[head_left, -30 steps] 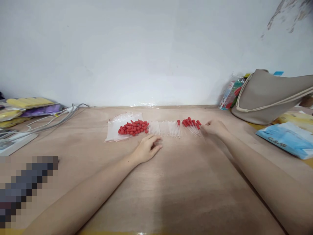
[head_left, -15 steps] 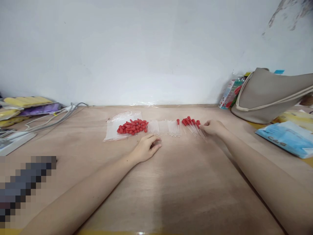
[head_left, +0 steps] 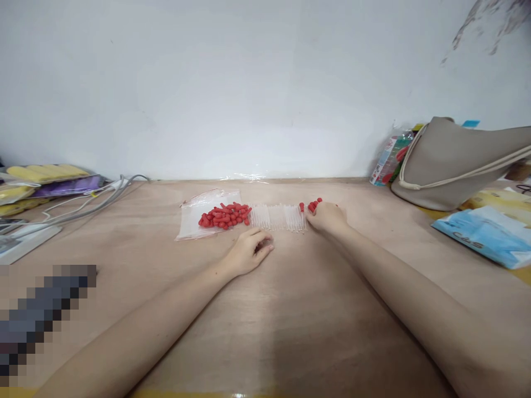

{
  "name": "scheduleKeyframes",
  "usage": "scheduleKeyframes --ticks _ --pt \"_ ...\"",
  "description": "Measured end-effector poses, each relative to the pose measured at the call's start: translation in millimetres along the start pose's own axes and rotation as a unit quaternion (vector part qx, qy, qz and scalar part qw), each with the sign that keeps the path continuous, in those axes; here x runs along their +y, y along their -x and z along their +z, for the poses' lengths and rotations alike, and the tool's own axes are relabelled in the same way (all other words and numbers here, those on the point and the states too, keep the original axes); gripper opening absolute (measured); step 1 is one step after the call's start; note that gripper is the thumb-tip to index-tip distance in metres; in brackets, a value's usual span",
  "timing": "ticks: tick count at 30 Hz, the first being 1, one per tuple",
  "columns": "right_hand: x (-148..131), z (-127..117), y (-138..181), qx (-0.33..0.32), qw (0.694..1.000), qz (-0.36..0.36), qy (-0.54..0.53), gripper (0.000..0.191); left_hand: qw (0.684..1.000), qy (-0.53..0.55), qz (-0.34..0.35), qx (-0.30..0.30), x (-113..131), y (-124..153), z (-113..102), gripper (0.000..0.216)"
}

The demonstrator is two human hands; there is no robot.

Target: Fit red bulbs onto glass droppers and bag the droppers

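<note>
Fingers (head_left: 314,220) of the right hand (head_left: 328,217) are bunched low, right of centre in the frame, at a cluster of red-capped tubes (head_left: 313,205), and whether they grip 1 or merely brush it I can't tell, because the hand covers much of the group. Over to the left hand (head_left: 246,252), mid-frame: it rests on the wooden tabletop (head_left: 224,337), relaxed and released, fingers loosely curled with a gap to the thumb. Just beyond it, the clear tubes (head_left: 277,217) lie side by side in a row across the centre, and at that row's right end sits 1 red-capped tube (head_left: 301,208). Left of centre, here's the heap of red bulbs (head_left: 224,216), piled partly on a white plastic bag (head_left: 188,219) and reaching right up to the row. Out at the right edge, a grey bag (head_left: 448,160) leans behind a blue packet (head_left: 483,236); at the far left, grey cables (head_left: 110,198) trail beside yellow packs (head_left: 47,173).
</note>
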State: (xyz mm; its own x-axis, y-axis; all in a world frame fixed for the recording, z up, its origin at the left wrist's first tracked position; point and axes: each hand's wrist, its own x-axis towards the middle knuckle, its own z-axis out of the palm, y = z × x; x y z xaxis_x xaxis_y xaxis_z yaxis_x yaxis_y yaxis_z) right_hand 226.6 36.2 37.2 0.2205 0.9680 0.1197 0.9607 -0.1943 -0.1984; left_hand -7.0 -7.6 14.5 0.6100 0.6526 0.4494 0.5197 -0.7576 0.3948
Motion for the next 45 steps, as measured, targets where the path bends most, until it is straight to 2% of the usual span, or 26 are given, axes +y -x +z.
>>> scheduleKeyframes --ticks 5,9,11,13,15,18,20,22,26,30,32,36,38,42,45 --pt "-9 2 -5 -0.016 1.0 0.009 0.009 0.04 0.991 -0.076 -0.033 0.101 -8 -2 -2 0.013" --pt "-12 -8 2 -0.016 1.0 0.009 0.012 0.035 0.967 -0.186 -0.074 0.158 -30 -14 -26 0.017" --pt "-11 -13 11 0.006 1.0 -0.005 0.018 0.034 0.956 -0.236 -0.093 0.15 -44 -24 -39 0.021" --pt "-9 -14 22 0.045 0.997 -0.054 0.01 0.031 0.95 -0.274 -0.097 0.117 -56 -35 -47 0.025" --pt "-6 -9 36 0.077 0.986 -0.146 -0.034 0.027 0.947 -0.298 -0.095 0.074 -66 -45 -50 0.027" --pt "-1 9 55 0.104 0.94 -0.299 -0.13 0.021 0.945 -0.309 -0.103 0.016 -72 -57 -48 0.027" --pt "1 21 63 0.13 0.91 -0.36 -0.159 0.023 0.946 -0.304 -0.111 -0.007 -71 -61 -47 0.026" --pt "2 28 68 0.146 0.895 -0.387 -0.169 0.027 0.95 -0.291 -0.116 -0.009 -69 -64 -46 0.024" --pt "0 24 70 0.137 0.895 -0.372 -0.203 0.023 0.961 -0.254 -0.108 0.025 -66 -64 -49 0.016" --pt "-1 17 70 0.124 0.903 -0.337 -0.235 0.019 0.973 -0.19 -0.05 0.119 -52 -54 -48 0.013" --pt "-1 18 70 0.125 0.903 -0.333 -0.24 0.019 0.977 -0.153 -0.024 0.143 -38 -43 -43 0.014" --pt "1 22 70 0.128 0.898 -0.355 -0.226 0.028 0.995 -0.055 -0.02 0.076 -9 -15 -20 0.014" --pt "1 23 71 0.12 0.894 -0.367 -0.226 0.03 0.998 -0.007 -0.041 0.055 0 -6 -9 0.014" --pt "1 21 72 0.112 0.889 -0.369 -0.245 0.025 0.993 0.064 -0.089 0.045 3 0 -1 0.018" --pt "-1 21 73 0.107 0.895 -0.359 -0.24 0.022 0.993 0.064 -0.085 0.042 1 -2 -3 0.017"
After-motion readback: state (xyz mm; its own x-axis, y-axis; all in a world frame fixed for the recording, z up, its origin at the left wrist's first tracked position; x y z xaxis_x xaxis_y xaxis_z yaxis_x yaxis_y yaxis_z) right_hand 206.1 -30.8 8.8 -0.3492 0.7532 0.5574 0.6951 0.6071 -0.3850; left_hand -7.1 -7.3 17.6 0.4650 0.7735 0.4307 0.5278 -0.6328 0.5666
